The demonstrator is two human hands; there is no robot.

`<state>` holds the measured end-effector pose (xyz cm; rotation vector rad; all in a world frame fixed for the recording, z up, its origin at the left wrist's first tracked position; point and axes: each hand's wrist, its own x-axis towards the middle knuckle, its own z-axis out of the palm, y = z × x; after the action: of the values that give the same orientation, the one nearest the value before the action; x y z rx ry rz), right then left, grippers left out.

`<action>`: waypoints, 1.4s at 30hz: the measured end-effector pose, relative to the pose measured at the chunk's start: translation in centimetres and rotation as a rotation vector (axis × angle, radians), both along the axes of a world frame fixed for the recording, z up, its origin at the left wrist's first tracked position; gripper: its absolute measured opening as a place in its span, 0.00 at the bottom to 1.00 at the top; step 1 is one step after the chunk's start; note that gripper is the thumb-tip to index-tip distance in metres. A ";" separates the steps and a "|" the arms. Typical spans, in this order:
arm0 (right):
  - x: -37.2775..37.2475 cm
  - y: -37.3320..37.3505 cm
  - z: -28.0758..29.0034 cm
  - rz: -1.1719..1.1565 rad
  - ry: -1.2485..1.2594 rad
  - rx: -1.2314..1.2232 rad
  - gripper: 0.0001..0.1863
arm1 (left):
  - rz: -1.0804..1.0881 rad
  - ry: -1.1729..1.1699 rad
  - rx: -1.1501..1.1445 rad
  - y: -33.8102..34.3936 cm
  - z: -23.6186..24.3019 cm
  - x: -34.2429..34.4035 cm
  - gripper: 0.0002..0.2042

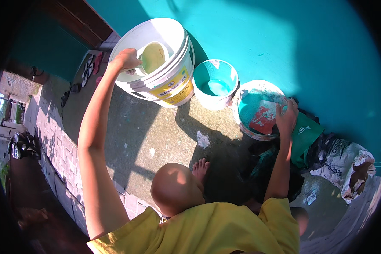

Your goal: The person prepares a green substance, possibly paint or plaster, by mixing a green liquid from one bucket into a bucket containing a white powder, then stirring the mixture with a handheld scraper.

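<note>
My left hand reaches over the large white bucket, which has a yellow label. Its fingers are closed on the side of a small pale dipper with liquid in it. My right hand is at the right bucket, whose rim and inside are smeared with turquoise paint. The fingers there grip a red, paint-streaked flat piece resting inside; its exact kind is unclear. Between these two buckets stands a smaller white bucket holding turquoise paint, touched by neither hand.
A turquoise wall rises behind the buckets. To the right lie a green bag, black plastic and a crumpled white sack. My bare foot and knee are near the middle. Sandals lie at the far left.
</note>
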<state>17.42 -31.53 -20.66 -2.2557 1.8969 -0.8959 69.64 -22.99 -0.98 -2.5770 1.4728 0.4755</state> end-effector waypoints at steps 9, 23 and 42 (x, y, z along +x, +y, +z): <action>5.7 2.0 4.2 0.223 -0.216 -0.031 0.17 | -0.324 0.057 0.216 -2.8 -10.5 1.6 0.16; 21.6 7.5 -5.1 0.009 -1.405 1.309 0.49 | 0.079 0.382 0.034 -2.5 -6.4 6.2 0.18; 16.5 17.3 -7.2 0.214 -1.163 0.933 0.15 | -0.272 0.695 0.410 -4.0 -12.4 4.2 0.23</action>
<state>33.94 -14.18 -27.84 -0.9569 1.0864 -0.7507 73.83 -27.03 -13.41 -1.9281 1.6356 1.5497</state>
